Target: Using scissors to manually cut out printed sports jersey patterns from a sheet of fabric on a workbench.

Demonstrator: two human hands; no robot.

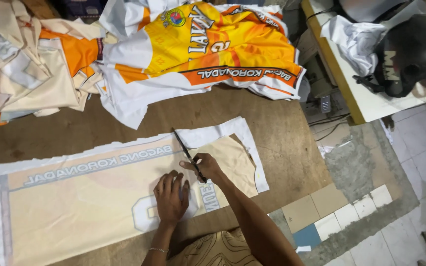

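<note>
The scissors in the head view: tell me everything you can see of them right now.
The scissors are a long, slim, dark pair, seemingly metal. Their blades point up and to the left, away from the person, with the tip near the white border of the pale printed fabric panel lying flat on the brown table. The right hand grips the handles, hiding them, so how far the blades are parted cannot be told. The left hand presses flat on the fabric just beside them, not touching the scissors.

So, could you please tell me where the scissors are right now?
In the head view the scissors are just right of centre, held in the right hand over the pale fabric panel, with the left hand pressing the panel beside them.
</note>
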